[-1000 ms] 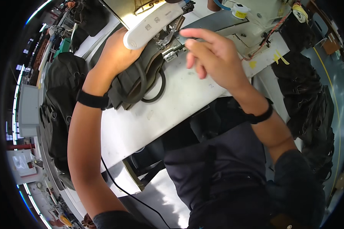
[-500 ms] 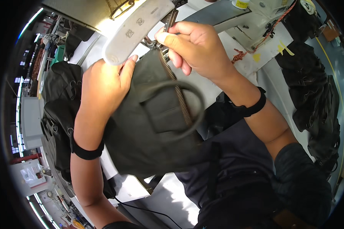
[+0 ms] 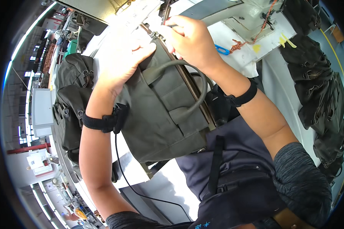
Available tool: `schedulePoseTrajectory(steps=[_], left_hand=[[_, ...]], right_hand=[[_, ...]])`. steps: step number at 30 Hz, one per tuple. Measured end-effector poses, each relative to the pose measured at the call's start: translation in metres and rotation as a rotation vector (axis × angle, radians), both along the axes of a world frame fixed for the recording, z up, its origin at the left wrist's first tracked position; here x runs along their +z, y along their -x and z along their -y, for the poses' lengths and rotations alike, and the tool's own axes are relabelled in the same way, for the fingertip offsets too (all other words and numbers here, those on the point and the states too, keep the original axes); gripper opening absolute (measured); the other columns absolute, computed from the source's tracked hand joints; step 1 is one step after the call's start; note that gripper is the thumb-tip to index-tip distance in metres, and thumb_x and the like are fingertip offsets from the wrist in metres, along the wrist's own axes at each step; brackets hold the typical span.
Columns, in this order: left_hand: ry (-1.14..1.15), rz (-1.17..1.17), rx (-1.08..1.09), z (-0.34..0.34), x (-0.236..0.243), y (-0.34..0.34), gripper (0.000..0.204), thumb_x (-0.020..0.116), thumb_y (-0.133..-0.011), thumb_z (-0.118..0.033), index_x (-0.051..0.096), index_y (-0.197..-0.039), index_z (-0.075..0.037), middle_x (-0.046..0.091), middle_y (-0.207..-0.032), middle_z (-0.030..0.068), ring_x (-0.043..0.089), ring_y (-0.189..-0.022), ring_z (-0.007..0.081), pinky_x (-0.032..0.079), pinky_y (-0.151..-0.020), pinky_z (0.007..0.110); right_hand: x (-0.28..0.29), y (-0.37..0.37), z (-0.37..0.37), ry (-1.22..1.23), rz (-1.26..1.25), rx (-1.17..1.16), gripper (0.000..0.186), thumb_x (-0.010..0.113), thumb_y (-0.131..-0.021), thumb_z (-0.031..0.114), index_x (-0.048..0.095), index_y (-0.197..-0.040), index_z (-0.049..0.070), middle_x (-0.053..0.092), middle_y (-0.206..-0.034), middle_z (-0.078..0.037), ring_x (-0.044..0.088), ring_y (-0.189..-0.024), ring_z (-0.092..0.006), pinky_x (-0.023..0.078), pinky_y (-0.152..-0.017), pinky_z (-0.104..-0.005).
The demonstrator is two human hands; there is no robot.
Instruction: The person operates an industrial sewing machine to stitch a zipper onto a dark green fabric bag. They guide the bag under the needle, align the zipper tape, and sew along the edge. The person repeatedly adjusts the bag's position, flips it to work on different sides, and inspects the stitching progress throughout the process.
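An olive-green fabric bag [image 3: 156,110] lies in front of me, with a rounded carry handle [image 3: 206,89] and a long metal zipper [image 3: 191,87] along its right side. My left hand [image 3: 120,63] rests at the bag's upper left part, thumb stretched out; bright light washes out its fingers. Beside the zipper's top end, my right hand [image 3: 193,44] has its fingers closed together. A dark narrow strip [image 3: 165,13] runs down to those fingers, but what they grip is hidden. Small metal fittings [image 3: 154,35] show between the two hands.
Part of a sewing machine [image 3: 240,19] stands at the top right, with a blue-handled tool [image 3: 221,49] and orange cord [image 3: 237,46] close by. More dark green bags [image 3: 74,103] lie at left, and others [image 3: 313,87] hang at right. A black cable [image 3: 133,191] trails from my left wristband.
The white machine arm has gone from above my left hand as the view shifted. The bag sits flatter, its handle and zipper sharper. My right hand stays near the zipper's top end.
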State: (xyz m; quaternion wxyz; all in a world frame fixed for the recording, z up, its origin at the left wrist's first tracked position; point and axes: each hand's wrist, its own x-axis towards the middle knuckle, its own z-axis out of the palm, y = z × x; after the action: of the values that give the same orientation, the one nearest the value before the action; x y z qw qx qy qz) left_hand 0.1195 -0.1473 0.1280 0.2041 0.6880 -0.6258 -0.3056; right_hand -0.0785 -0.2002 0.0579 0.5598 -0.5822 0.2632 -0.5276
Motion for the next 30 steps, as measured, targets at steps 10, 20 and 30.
schedulePoseTrajectory(steps=[10, 20, 30], left_hand=[[0.078, -0.009, -0.186, 0.008, -0.012, -0.038, 0.035, 0.063, -0.108, -0.024, 0.073, -0.125, 0.004, 0.072, -0.128, 0.0089, 0.063, -0.121, 0.0186, 0.045, -0.110, 0.033], [0.451, 0.461, -0.377, -0.003, -0.016, -0.033, 0.028, 0.063, -0.104, -0.022, 0.076, -0.119, -0.002, 0.075, -0.121, 0.0119, 0.065, -0.116, 0.0289, 0.047, -0.105, 0.040], [-0.001, -0.166, 0.113, -0.015, 0.002, 0.010, 0.032, 0.082, -0.096, -0.020, 0.065, -0.119, -0.005, 0.063, -0.109, -0.0014, 0.058, -0.105, 0.0086, 0.046, -0.098, 0.028]], right_hand=[[-0.053, 0.037, -0.050, -0.392, 0.294, 0.451, 0.023, 0.067, -0.108, 0.021, 0.074, -0.116, 0.000, 0.065, -0.083, 0.004, 0.056, -0.072, -0.0020, 0.046, -0.065, -0.0197], [-0.038, -0.007, -0.034, -0.454, 0.361, 0.371, 0.030, 0.066, -0.107, 0.020, 0.064, -0.080, 0.005, 0.054, -0.072, 0.008, 0.045, -0.066, 0.0017, 0.035, -0.055, -0.0192], [-0.040, -0.003, -0.032, -0.216, 0.153, 0.197, 0.019, 0.071, -0.101, 0.011, 0.072, -0.098, -0.007, 0.070, -0.081, -0.002, 0.057, -0.076, -0.0043, 0.050, -0.067, -0.0257]])
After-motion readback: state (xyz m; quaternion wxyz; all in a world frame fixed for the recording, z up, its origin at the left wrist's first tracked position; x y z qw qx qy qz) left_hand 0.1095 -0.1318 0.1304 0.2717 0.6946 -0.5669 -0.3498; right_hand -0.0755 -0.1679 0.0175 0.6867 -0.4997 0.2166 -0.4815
